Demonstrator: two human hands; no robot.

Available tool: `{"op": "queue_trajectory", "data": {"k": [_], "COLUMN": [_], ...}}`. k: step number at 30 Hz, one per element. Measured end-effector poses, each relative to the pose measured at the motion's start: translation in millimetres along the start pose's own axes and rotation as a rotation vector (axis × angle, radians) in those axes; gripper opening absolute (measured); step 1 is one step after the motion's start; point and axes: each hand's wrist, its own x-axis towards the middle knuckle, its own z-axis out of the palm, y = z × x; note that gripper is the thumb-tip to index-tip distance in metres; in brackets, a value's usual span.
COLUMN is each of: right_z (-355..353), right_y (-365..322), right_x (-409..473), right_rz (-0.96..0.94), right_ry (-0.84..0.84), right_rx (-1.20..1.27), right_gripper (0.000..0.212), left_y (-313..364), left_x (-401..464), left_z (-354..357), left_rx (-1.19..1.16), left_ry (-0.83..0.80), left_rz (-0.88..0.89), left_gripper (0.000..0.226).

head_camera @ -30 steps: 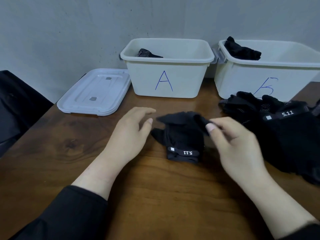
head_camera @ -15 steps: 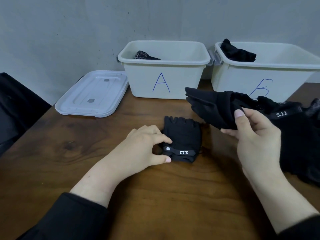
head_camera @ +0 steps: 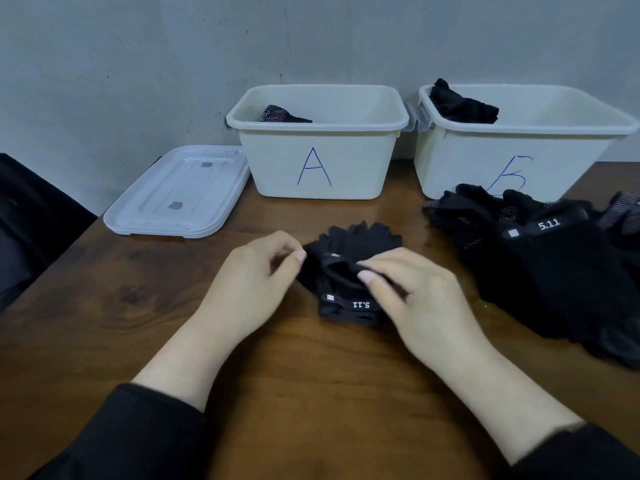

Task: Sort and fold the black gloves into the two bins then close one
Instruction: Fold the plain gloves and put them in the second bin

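Dark wood table (head_camera: 104, 323) runs up to a plain grey wall (head_camera: 138, 64), and two white bins stand at the back of it. Bin A (head_camera: 318, 168), marked with a blue letter, shows a dotted black glove (head_camera: 282, 115) peeking over its left rim; most of that glove is hidden by the bin wall. Bin B (head_camera: 467, 161) is cut off at the right edge, its letter partly covered by the pile in front, and a black glove (head_camera: 462, 105) hangs over its back left corner. A white lid (head_camera: 176, 195) lies flat to the left of bin A.

At the middle of the table lie the stacked gloves (head_camera: 349, 247), fingertips toward the bins, a strap with white lettering facing the person. The left hand (head_camera: 249, 289) pinches the fabric at the stack's left edge, fingers curled. The right hand (head_camera: 415, 299) grips the upper layer from the right, thumb pressed on the cloth; its fingers cover part of the stack, so the number of gloves there is unclear.

The heap of black gloves (head_camera: 554, 271) to the right runs out of view. A dark shape (head_camera: 31, 220) at the left edge is too dim to identify.
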Motion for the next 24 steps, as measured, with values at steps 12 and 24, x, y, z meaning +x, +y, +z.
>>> {"op": "queue_trajectory", "data": {"k": [12, 24], "right_z": [-2.7, -5.8], "right_y": [4.1, 2.1], "right_x": [-4.2, -6.4], "right_rz": [-0.096, -0.061], "right_ry": [-0.264, -0.203], "right_rx": [-0.183, -0.148], "right_gripper": [0.04, 0.028], "left_y": [-11.8, -14.4], "left_x": [6.5, 8.5], "left_z": [11.0, 13.1], "left_rx": [0.126, 0.097], "left_ry": [-0.026, -0.085], "left_rz": [-0.083, -0.068], "left_gripper": [0.036, 0.035]}}
